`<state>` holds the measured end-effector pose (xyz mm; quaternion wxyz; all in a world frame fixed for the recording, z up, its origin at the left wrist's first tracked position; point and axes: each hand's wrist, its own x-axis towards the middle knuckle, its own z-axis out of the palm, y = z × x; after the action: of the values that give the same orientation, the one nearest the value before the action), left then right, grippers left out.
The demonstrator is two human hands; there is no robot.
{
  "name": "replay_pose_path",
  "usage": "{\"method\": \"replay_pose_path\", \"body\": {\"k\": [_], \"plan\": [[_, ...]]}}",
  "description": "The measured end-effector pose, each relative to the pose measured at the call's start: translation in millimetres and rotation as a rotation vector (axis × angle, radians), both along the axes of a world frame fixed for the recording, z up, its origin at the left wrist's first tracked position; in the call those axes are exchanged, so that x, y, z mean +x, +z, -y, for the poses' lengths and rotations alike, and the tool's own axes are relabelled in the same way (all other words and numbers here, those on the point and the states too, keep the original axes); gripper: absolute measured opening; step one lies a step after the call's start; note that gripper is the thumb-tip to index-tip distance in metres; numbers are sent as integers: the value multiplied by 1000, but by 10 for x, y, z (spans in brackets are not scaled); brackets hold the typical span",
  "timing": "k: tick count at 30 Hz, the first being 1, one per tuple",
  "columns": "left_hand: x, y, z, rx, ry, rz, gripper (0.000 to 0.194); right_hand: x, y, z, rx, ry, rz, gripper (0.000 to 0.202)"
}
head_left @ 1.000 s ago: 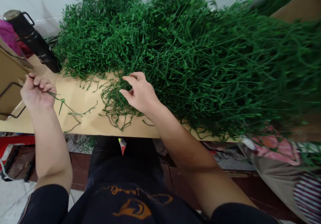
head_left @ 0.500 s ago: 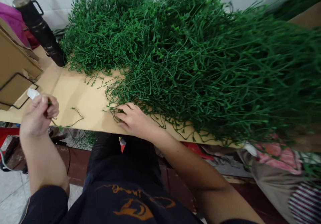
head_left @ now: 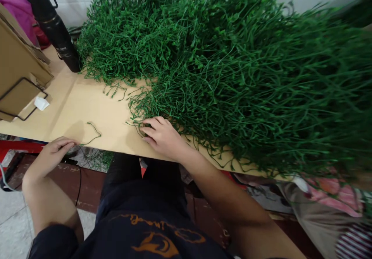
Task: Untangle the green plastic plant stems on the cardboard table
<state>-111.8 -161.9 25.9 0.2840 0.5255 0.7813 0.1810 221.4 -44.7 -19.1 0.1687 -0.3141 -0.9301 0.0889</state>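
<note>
At the table's front edge, my left hand (head_left: 61, 147) has its thumb and fingertips pinched together at the near end of a single thin green artificial stem (head_left: 98, 136). The rest of that stem lies bent on the board. My right hand (head_left: 165, 137) rests at the left fringe of a large heap of green artificial stems (head_left: 203, 65). Its fingers are bent and apart, touching loose stems at the fringe; no firm hold shows. The heap's stems are thin and tangled, with small budded tips.
A black flask (head_left: 55, 30) stands at the back left. Beside it are a cardboard box (head_left: 20, 61), a black wire frame (head_left: 24, 79) and a white scrap (head_left: 41, 103). Another person's striped sleeve (head_left: 353, 241) shows at the lower right. A tiled wall stands behind.
My left hand has come down and right from its raised, fisted position to the near end of the single stem. My right hand stays at the heap's fringe. The view has shifted slightly.
</note>
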Motion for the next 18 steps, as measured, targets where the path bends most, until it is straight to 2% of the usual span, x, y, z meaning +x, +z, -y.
{"method": "replay_pose_path", "body": {"k": [4, 7, 9, 11, 12, 15, 18], "plan": [[-145, -24, 128, -19, -32, -43, 35, -2, 11, 4, -11, -11, 6, 29], [-145, -6, 192, 4, 14, -156, 35, -13, 19, 18, -33, -20, 13, 30], [-67, 25, 184, 105, 88, -213, 32, -15, 19, 29, -39, -20, 2, 30], [52, 37, 124, 232, 149, -255, 29, -7, 14, 37, -26, -27, -39, 29], [113, 25, 76, 261, 141, -274, 31, 2, 11, 40, -10, -37, -73, 28], [248, -83, -87, 177, 15, -333, 39, 51, 4, 55, 68, -88, -225, 26], [265, -220, -194, 120, -6, -367, 29, 118, 3, 85, 102, -138, -368, 23]]}}
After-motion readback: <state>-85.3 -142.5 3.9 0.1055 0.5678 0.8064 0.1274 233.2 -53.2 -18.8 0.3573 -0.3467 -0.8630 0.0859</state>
